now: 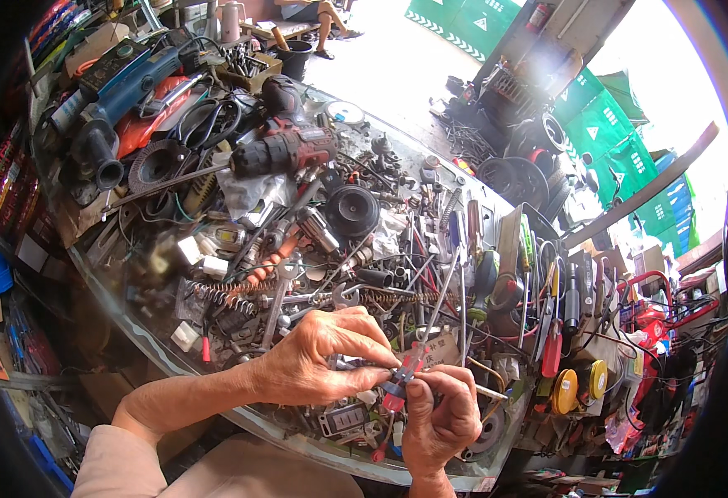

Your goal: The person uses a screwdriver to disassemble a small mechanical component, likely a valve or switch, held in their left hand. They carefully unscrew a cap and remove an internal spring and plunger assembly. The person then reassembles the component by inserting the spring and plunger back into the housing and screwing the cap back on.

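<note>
A screwdriver (pixel 409 369) with a red handle is pinched between the left hand (pixel 318 365) and the right hand (pixel 440 419), which are closed on it together. Its shaft is angled up beyond both hands, over a cluttered workbench (pixel 173 357).

A red-and-black cordless drill (pixel 285 145) is lying above the red-handled screwdriver (pixel 407 370); a blue power tool (pixel 123 79) is sitting left of that drill, yellow tape rolls (pixel 564 390) right of the screwdriver.

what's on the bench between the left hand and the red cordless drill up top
In the head view, between the left hand and the red cordless drill lie a long coiled metal spring, steel open-end wrenches and small loose metal parts.
</note>
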A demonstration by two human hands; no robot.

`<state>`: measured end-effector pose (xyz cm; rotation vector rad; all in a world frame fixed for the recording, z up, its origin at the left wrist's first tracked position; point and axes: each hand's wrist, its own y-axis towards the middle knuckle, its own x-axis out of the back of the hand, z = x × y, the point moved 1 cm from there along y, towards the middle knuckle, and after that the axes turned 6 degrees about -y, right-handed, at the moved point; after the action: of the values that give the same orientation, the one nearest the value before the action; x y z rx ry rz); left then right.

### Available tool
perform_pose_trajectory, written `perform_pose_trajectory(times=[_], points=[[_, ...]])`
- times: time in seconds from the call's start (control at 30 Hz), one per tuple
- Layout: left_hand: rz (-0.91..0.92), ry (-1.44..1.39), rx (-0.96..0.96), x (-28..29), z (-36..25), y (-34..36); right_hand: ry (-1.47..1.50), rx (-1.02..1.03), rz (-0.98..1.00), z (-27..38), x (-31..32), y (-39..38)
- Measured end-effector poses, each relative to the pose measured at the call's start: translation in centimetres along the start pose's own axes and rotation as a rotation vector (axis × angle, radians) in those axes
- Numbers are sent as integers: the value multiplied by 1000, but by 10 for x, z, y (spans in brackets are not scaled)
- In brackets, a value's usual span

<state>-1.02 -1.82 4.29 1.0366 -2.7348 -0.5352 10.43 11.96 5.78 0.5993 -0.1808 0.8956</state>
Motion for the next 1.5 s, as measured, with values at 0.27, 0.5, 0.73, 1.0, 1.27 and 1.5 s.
perform_pose_trajectory(times=[0.27,0.5,0.73,1.0,1.27,1.5], points=[[36,-153,220,0,4,-3,-77,25,14,1,-1,0],[57,-164,234,2,0,-1,-82,54,4,2,-2,-1],[35,-168,173,2,0,-1,37,-16,-23,-3,-2,-5],[3,-78,59,1,-2,-1,27,-43,-7,-12,-2,-8],[-29,-84,23,0,0,-3,74,-48,-73,-9,-8,-11],[-31,-162,73,0,3,-4,49,-36,-53,-10,-7,-11]])
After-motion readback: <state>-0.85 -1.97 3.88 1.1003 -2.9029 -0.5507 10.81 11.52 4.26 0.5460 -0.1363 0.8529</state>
